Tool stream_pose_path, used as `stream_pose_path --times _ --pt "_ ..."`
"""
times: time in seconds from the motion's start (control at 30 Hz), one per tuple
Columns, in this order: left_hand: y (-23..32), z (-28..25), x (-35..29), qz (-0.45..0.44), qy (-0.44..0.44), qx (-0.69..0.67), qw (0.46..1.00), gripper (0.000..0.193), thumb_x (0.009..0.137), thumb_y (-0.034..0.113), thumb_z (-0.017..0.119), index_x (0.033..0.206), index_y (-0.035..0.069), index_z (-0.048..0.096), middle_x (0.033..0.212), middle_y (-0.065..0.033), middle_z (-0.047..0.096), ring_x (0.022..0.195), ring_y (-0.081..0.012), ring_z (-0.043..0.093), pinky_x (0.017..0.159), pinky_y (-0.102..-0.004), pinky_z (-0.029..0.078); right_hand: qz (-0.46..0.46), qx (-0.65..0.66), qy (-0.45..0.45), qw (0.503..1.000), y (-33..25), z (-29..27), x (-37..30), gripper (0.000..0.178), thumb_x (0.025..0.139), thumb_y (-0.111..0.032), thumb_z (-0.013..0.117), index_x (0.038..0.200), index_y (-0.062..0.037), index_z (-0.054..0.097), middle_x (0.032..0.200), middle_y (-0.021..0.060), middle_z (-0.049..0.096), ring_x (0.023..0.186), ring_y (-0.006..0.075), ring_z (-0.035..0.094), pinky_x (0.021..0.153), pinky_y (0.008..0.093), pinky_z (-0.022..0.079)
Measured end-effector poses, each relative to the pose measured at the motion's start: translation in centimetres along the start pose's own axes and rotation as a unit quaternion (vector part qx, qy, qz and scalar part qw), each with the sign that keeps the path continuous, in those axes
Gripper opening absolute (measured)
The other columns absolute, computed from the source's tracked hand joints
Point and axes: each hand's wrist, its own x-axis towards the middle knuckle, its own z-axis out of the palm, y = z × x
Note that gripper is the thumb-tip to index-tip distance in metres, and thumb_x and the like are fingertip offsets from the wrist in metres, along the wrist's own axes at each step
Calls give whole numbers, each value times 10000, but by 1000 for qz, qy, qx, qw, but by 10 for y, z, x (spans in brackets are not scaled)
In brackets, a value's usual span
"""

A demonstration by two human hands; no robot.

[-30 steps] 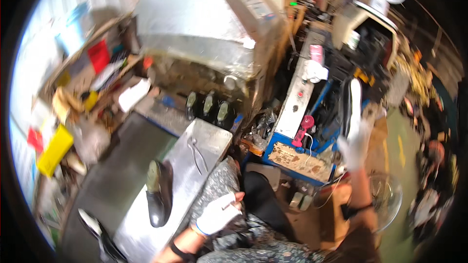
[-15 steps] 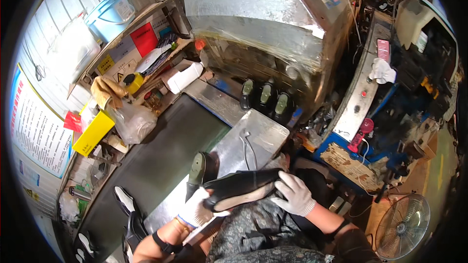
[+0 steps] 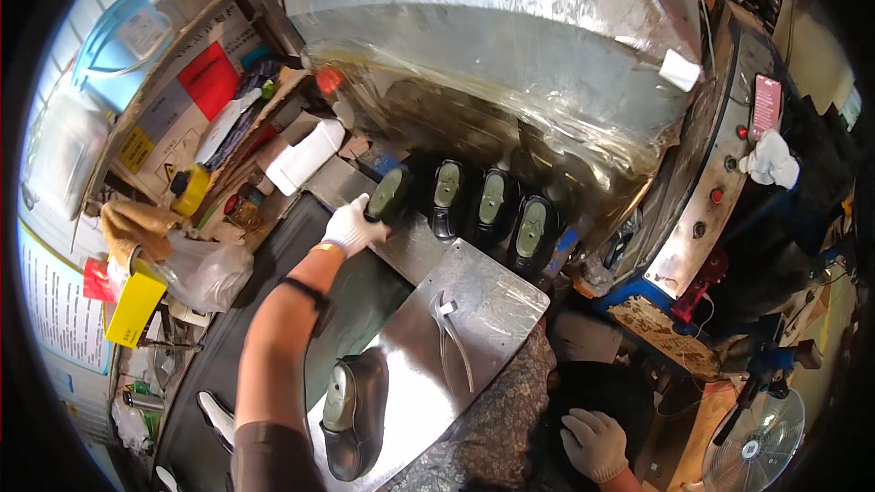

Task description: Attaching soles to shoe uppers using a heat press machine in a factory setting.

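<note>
Our gloved left hand (image 3: 351,228) grips the dark shoe (image 3: 388,196) at the left end of the row under the metal hood (image 3: 492,46), best held round its stiff, light-looking lasted body, while our right hand (image 3: 594,442) rests slack on our lap.

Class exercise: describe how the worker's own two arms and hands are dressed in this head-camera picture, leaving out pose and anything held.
Both hands wear white knit work gloves: left hand, right hand. The left forearm is bare below a dark brown short sleeve, with a black band near the wrist. The right glove shows an orange cuff edge; that arm is out of view.
</note>
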Motion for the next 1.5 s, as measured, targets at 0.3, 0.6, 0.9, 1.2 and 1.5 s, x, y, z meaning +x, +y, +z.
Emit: stream_pose_path --times 0.3,0.6,0.9,1.2,1.5 --pt "128 70 23 148 61 -21 987 750 869 400 774 1528 162 508 1481 -305 520 1292 -501 578 1093 -491 496 -48 104 18 993 -13 0 16 312 871 -76 797 1174 -69 721 1174 133 740 1042 352 713 901 445 592" --pt "152 89 82 78 63 95 990 521 904 400 716 1330 109 647 1366 -234 591 1246 -455 612 1051 -529 510 -82 177 -23 981 -10 9 30 358 828 -73 806 1178 -82 730 1162 145 740 1007 354 722 877 440 600" --pt "194 145 114 107 -92 58 988 562 988 461 615 1503 250 534 1522 -332 484 1172 -499 659 988 -534 554 -59 228 -37 971 -2 19 34 325 847 -88 796 1165 -68 731 1158 146 739 1028 347 727 881 448 604" --pt "283 111 54 168 -278 40 945 803 909 486 669 1566 89 435 1462 -358 534 1289 -475 614 1094 -490 500 -39 235 -40 970 -2 8 39 300 865 -73 788 1157 -46 724 1139 157 739 1020 361 723 885 453 601" --pt "238 104 52 0 -51 34 998 643 941 332 655 1557 258 486 1383 -234 615 1234 -400 665 1009 -488 556 -63 162 -36 984 -9 23 17 300 793 -41 804 1083 -47 728 1094 153 749 960 367 723 856 456 589"
